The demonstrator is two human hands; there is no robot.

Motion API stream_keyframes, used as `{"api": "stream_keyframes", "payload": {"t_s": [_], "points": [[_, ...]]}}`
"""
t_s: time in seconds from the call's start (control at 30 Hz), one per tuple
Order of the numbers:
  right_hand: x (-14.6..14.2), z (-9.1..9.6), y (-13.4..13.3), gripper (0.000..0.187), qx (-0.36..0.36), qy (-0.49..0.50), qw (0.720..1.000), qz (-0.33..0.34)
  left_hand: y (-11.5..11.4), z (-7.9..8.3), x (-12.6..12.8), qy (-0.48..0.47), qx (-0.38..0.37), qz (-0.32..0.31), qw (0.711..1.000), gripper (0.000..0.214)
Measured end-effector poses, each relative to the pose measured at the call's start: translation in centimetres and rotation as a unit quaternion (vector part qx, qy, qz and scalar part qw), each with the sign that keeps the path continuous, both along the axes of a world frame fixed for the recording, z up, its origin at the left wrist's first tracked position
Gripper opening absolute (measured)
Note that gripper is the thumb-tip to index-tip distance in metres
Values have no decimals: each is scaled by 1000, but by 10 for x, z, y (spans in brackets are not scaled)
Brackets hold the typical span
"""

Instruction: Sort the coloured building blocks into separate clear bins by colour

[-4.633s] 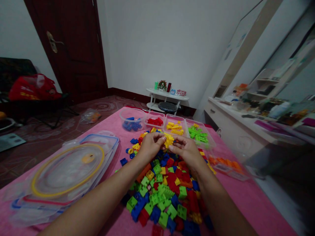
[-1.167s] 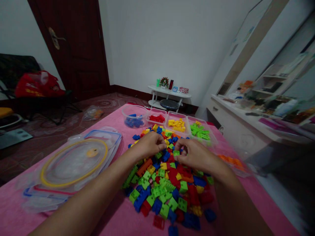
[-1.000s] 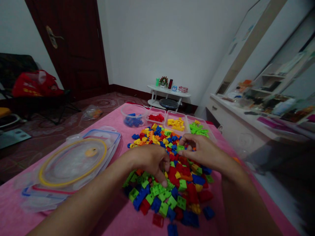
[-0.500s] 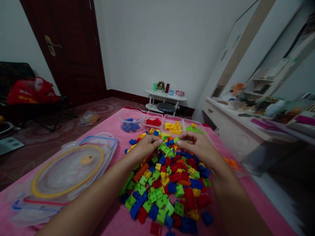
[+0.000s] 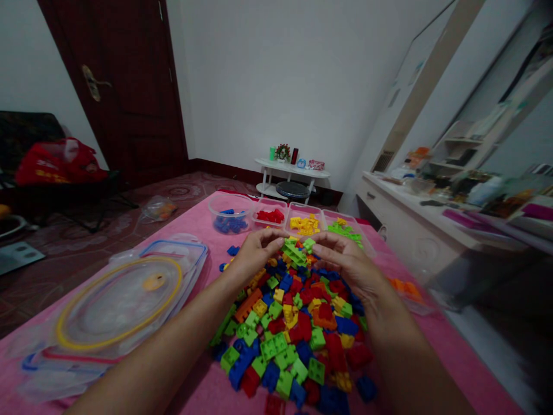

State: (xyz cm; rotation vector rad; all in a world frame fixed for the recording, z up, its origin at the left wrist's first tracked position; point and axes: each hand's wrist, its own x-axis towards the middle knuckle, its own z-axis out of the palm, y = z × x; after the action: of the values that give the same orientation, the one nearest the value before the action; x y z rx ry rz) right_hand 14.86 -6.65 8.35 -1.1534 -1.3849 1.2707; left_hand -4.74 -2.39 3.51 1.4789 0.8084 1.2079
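Observation:
Over the far part of a heap of mixed toy building bricks (image 5: 276,346), both my hands are raised close together. My left hand (image 5: 258,249) is closed, thumb and fingers pinching the end of a long green brick (image 5: 295,253). My right hand (image 5: 345,259) pinches a small green brick (image 5: 308,245) just right of the long one. The two green bricks are very near each other; I cannot tell whether they touch. Beneath my hands lie loose red, blue, yellow, orange and green bricks.
Along the far edge stand clear containers: a round one with blue bricks (image 5: 230,222), then red bricks (image 5: 270,216), yellow bricks (image 5: 305,225) and green bricks (image 5: 344,230). Orange bricks (image 5: 406,289) lie at the right. Stacked clear lids (image 5: 118,302) lie left on the pink cloth (image 5: 194,346).
Both hands have lifted slightly from the heap with the green bricks. The small green brick shows more plainly in my right fingertips.

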Motion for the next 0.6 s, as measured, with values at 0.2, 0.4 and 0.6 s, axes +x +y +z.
{"api": "stream_keyframes", "payload": {"t_s": [0.2,0.4,0.6], "points": [[2,-1,2,31,19,-30,999,37,-3,2,1,-29,11,-2,1000,26],[-2,-2,1,29,60,-120,986,100,-5,2,2,-53,11,11,999,21],[0,-4,3,30,87,-193,973,90,-7,1,4,-52,3,1,999,27]]}}
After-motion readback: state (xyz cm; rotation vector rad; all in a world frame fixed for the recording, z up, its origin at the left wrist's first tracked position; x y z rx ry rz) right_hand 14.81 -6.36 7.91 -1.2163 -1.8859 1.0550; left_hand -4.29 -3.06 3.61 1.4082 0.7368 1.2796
